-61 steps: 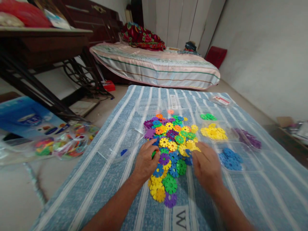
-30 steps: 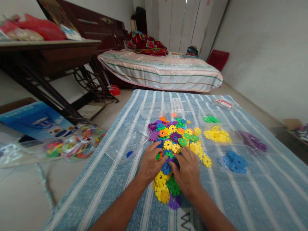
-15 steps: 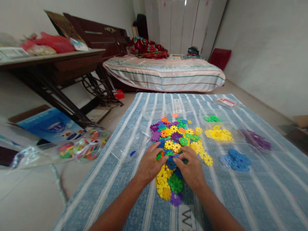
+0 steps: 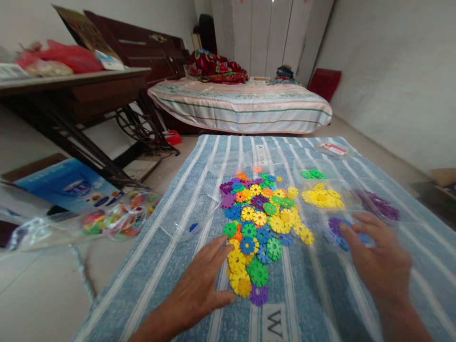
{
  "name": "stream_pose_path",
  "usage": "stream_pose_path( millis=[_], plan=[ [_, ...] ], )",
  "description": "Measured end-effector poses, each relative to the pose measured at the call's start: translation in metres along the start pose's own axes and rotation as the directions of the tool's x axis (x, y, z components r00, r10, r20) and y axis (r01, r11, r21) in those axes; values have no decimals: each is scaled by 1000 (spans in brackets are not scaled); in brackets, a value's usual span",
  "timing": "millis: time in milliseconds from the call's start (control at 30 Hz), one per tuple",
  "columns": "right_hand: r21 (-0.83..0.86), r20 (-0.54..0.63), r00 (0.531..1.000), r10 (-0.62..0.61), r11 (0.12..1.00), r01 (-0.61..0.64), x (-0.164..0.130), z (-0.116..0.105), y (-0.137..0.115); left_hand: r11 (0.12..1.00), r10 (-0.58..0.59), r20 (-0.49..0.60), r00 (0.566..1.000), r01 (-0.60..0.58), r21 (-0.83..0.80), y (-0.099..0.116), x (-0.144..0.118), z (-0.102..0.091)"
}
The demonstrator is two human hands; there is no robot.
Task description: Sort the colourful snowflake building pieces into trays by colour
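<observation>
A pile of notched plastic flower discs (image 4: 257,216) in yellow, green, blue, orange and purple lies on the striped cloth. Beside its near left edge is my left hand (image 4: 201,270), fingers spread and thumb apart, holding nothing. My right hand (image 4: 381,256) is over the clear tray of blue discs (image 4: 342,242) on the right. Between its thumb and fingers it pinches a purple disc (image 4: 335,225). The hand hides part of the blue discs. Farther back are trays with yellow discs (image 4: 323,197), green discs (image 4: 313,174) and purple discs (image 4: 379,204).
A clear bag (image 4: 188,216) with a small blue piece lies left of the pile. A clear box with a red-and-white label (image 4: 334,148) sits at the far right corner. Beyond stand a bed (image 4: 245,107) and a sewing-machine table (image 4: 89,83).
My right hand has moved from the pile to the blue tray, now with a purple disc. My left hand has drawn back toward me and spread its fingers. The view has shifted slightly.
</observation>
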State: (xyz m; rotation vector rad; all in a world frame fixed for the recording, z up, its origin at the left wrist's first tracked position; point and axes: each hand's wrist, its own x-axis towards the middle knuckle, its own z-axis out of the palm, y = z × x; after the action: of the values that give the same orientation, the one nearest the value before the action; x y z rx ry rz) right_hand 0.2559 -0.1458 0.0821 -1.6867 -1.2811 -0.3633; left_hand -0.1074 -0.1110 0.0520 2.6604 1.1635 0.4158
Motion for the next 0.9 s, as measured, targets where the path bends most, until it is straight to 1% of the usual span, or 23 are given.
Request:
stream_pose_path(
  millis=[67, 167, 300, 500, 567, 633, 700, 767, 833, 900],
  plan=[
    [-68, -22, 999, 32, 997, -33, 3, -10, 15, 999, 24, -12, 1000, -23, 33, -1, -2, 2],
    [-96, -34, 993, 110, 989, -113, 3, -18, 27, 997, 59, -54, 997, -56, 55, -2, 0, 6],
    [-113, -44, 982, 183, 976, -187, 4, -23, 34, 995, 91, -95, 991, -86, 59, -3, 4, 12],
    [-105, -70, 969, 237, 964, -243, 8, -28, 41, 996, 60, -132, 990, -51, 70, -3, 9, 30],
    [-114, -94, 969, 230, 964, -240, 18, -29, 50, 997, 56, -155, 986, -49, 54, -2, 13, 34],
    [-149, -122, 966, 229, 958, -246, 35, -30, 65, 997, 71, -175, 982, -65, 36, 0, 20, 36],
    [-249, -148, 957, 251, 927, -282, 57, -33, 83, 995, 95, -188, 977, -92, 26, 3, 28, 36],
    [-368, -160, 946, 283, 872, -323, 77, -35, 99, 994, 108, -197, 975, -106, 19, 9, 38, 33],
    [-430, -170, 935, 310, 831, -354, 84, -34, 106, 994, 107, -191, 976, -108, 9, 16, 46, 28],
    [-431, -150, 946, 286, 842, -323, 77, -31, 101, 994, 102, -174, 979, -105, -4, 22, 51, 24]
  ],
)
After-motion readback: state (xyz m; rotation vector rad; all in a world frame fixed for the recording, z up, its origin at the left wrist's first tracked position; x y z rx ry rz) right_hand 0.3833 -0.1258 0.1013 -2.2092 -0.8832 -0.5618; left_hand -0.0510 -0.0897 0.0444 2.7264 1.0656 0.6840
